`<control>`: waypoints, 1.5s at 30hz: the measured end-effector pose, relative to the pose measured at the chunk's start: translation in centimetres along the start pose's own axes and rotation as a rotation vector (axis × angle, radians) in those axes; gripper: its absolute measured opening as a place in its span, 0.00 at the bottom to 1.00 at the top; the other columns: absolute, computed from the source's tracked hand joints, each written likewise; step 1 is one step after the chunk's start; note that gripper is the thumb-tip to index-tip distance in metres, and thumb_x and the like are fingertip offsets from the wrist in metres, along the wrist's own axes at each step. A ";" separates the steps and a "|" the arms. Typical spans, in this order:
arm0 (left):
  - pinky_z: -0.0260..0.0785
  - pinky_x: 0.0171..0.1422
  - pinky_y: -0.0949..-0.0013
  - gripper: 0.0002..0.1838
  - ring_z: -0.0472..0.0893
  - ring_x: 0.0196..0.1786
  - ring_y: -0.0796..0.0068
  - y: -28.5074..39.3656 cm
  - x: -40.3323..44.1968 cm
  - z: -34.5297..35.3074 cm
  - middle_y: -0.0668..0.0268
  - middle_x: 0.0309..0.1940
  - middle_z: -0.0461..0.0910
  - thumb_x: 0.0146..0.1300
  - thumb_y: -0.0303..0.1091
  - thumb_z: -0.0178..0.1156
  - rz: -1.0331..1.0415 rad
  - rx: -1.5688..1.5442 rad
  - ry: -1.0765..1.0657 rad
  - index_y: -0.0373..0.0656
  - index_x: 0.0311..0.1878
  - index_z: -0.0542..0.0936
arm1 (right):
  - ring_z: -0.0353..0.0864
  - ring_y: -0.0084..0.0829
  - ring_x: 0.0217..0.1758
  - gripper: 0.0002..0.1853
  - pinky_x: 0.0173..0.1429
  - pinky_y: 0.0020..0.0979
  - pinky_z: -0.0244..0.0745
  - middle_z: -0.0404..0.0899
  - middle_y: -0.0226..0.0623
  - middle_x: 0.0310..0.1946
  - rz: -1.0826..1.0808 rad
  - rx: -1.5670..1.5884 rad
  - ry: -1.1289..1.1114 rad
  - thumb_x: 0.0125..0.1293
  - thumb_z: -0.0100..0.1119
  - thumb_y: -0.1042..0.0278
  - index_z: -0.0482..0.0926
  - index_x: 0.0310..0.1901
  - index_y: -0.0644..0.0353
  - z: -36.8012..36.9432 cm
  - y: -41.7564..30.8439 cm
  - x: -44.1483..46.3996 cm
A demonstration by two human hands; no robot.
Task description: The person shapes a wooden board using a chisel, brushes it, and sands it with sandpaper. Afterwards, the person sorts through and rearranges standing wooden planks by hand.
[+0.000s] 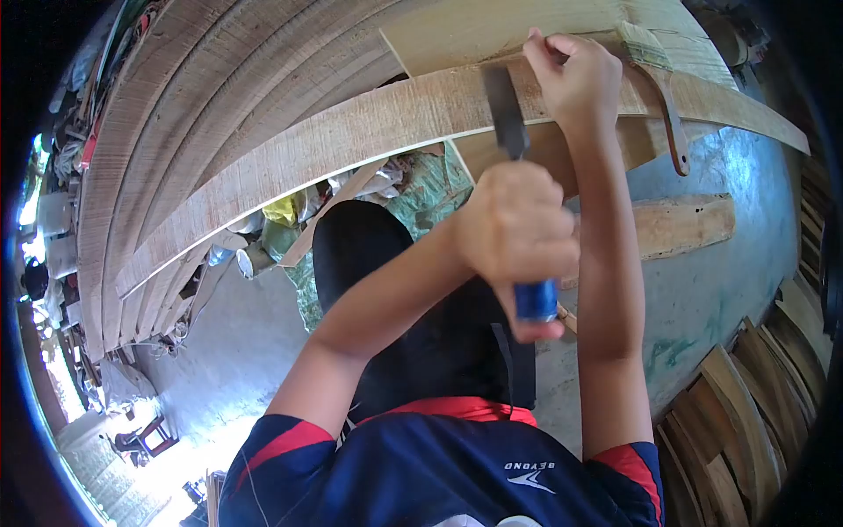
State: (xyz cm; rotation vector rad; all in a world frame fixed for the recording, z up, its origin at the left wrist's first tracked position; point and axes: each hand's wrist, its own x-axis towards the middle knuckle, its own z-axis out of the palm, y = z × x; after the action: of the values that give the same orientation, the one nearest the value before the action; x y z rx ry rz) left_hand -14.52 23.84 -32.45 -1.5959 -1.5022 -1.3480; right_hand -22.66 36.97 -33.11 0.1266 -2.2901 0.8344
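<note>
My left hand (pixel 516 224) is closed around the blue handle (pixel 536 300) of a chisel, whose flat dark blade (pixel 504 105) points up and away over a long curved wooden board (pixel 351 145). Beyond it, my right hand (pixel 580 83) is closed in a fist at the board, with the thumb and finger bunched; what they hold, if anything, is hidden. Just right of that hand lies a tool with a curved wooden handle (pixel 674 132) pierced by a hole at its end, probably a brush.
Several curved planks (pixel 219 79) are stacked at the left. Under the board are a green sheet (pixel 426 189) and assorted clutter. A rough wood piece (pixel 676 227) lies on the blue-grey floor (pixel 746 189). More curved wood pieces (pixel 738 404) lean at the lower right.
</note>
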 end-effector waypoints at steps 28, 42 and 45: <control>0.55 0.20 0.70 0.24 0.63 0.17 0.74 5.1 -0.6 -1.2 0.72 0.16 0.58 0.48 0.59 0.58 -0.050 -0.045 -0.037 0.48 0.17 0.65 | 0.76 0.35 0.19 0.16 0.28 0.32 0.69 0.77 0.34 0.16 -0.074 -0.178 -0.067 0.61 0.60 0.55 0.81 0.24 0.59 0.0 -0.4 0.6; 0.54 0.20 0.68 0.23 0.63 0.17 0.72 3.4 -1.2 -1.5 0.72 0.16 0.59 0.44 0.57 0.59 -0.040 0.057 -0.032 0.49 0.17 0.65 | 0.77 0.39 0.28 0.17 0.34 0.36 0.70 0.80 0.38 0.27 -0.010 -0.072 -0.156 0.66 0.55 0.54 0.82 0.29 0.58 0.4 -2.1 -0.2; 0.54 0.19 0.69 0.17 0.62 0.16 0.73 5.2 -2.2 -0.7 0.72 0.15 0.57 0.48 0.51 0.50 -0.026 0.088 -0.069 0.50 0.16 0.63 | 0.77 0.39 0.26 0.17 0.32 0.36 0.69 0.79 0.40 0.25 -0.043 -0.094 -0.133 0.66 0.55 0.54 0.82 0.28 0.58 0.4 -2.1 -0.2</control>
State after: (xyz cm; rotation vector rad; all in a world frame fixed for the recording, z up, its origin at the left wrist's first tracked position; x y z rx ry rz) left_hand -9.49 21.24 -33.02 -1.5874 -1.6052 -1.2344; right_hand -22.08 35.02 -32.38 0.1933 -2.4380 0.7142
